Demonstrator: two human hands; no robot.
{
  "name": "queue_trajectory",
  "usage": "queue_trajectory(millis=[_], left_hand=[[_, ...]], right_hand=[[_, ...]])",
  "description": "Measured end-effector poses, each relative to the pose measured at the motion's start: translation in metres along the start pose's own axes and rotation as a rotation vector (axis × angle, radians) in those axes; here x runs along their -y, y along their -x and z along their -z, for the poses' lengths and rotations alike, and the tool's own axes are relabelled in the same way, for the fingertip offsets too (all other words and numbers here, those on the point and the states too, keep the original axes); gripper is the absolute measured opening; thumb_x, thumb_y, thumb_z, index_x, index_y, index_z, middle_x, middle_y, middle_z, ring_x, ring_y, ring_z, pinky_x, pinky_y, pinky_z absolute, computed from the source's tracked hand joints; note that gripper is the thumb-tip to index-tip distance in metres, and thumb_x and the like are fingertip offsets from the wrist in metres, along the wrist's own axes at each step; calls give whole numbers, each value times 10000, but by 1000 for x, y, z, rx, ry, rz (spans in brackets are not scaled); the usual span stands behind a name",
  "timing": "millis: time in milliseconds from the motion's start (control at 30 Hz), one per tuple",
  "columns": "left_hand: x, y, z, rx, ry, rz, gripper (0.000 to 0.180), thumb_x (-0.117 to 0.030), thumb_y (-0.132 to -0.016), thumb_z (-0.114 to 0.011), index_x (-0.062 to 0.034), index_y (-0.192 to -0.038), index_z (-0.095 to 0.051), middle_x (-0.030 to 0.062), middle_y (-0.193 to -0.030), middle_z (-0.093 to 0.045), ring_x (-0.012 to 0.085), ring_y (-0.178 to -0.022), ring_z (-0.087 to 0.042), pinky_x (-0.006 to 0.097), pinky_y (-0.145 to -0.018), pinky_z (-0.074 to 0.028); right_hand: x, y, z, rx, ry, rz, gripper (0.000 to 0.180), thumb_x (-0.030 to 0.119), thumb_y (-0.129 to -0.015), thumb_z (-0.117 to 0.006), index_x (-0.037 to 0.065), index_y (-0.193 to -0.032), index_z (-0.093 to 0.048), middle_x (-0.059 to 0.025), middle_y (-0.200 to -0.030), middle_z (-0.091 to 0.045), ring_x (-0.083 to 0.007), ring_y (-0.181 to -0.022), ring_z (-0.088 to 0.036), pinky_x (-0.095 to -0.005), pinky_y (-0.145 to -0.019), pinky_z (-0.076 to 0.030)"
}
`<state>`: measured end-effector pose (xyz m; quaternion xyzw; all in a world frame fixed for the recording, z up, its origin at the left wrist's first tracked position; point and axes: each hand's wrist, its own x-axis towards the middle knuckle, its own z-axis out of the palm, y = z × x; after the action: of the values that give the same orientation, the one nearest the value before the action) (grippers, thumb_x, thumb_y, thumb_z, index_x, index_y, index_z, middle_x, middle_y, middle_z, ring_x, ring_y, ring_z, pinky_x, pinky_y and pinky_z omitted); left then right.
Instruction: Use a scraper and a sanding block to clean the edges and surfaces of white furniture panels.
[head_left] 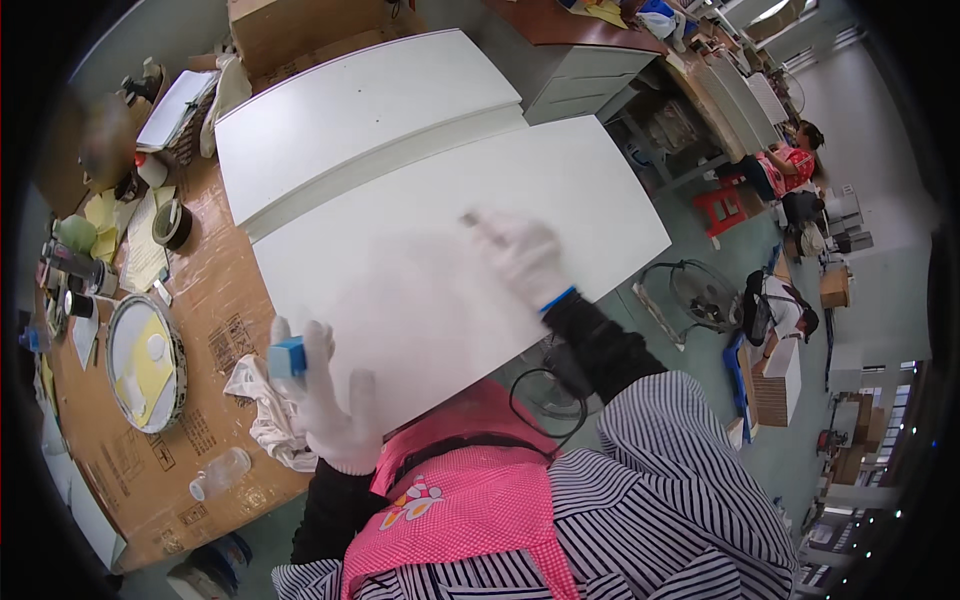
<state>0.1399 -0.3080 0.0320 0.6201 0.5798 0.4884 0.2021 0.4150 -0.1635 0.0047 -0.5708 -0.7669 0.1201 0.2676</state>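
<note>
A large white panel (580,190) lies in front of me. Over its middle is my right hand (525,258), in a white glove and smeared by motion. Its fingers are closed, with a small dark thing (468,218) at the tips, too blurred to name. My left hand (340,405), also gloved in white, is at the panel's near left edge. A small blue block (287,358) is held at its fingers, and its thumb stands apart. Beside that hand, a crumpled white cloth (270,405) lies on the cardboard-covered table (215,285).
Behind the panel stands another white panel (350,110). At left are a round tray (178,400) with yellow paper, a dark bowl (172,226) and a clear plastic cup (222,472). A floor fan (700,295) and a red stool (720,210) are at right; people sit farther off.
</note>
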Motion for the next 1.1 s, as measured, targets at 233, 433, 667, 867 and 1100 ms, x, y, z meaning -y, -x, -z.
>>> queue_trajectory(millis=[233,433,667,867,1100], left_hand=[[2,-1,-21,163,-157,-67,587,-60,-850,-624,57,-1413,-508,361,-1521,-316,518,-1340,-451,484,-1054,-457],[14,9,-19,83,-55,85,601,-34,-888,-573,48,-1469,-443,310,-1561,-283,382,-1227,-569,424,-978,-525],[13,18,-22,-246,113,251,819,-153,-886,-600,25,-1573,-190,221,-1577,-127,367,-1383,-369,504,-1161,-327],[-8,4,-25,-299,-31,347,853,-140,-815,-617,10,-1558,-227,230,-1551,-164,384,-1337,-427,498,-1120,-377],[-10,4,-25,-231,-78,246,805,-62,-802,-533,46,-1539,-230,254,-1556,-138,430,-1372,-398,506,-1134,-368]], right_hand=[[-318,2,185,-144,535,-551,375,406,-924,-600,96,-1064,-757,-157,-1069,-730,-349,-1023,-685,-406,-888,-527],[-226,-89,107,-333,-293,-511,324,323,-937,-597,55,-1040,-748,-198,-1019,-720,-342,-958,-697,-405,-803,-523],[30,-84,-42,-2,-134,-23,286,285,-958,-552,60,-1072,-688,-194,-963,-708,-398,-934,-667,-501,-805,-514],[186,-73,-132,456,-131,277,199,168,-913,-574,105,-1071,-677,-156,-1030,-715,-331,-1015,-702,-439,-827,-561],[89,-87,-94,277,55,331,232,177,-888,-603,137,-1109,-660,-133,-989,-697,-334,-930,-701,-455,-767,-564]])
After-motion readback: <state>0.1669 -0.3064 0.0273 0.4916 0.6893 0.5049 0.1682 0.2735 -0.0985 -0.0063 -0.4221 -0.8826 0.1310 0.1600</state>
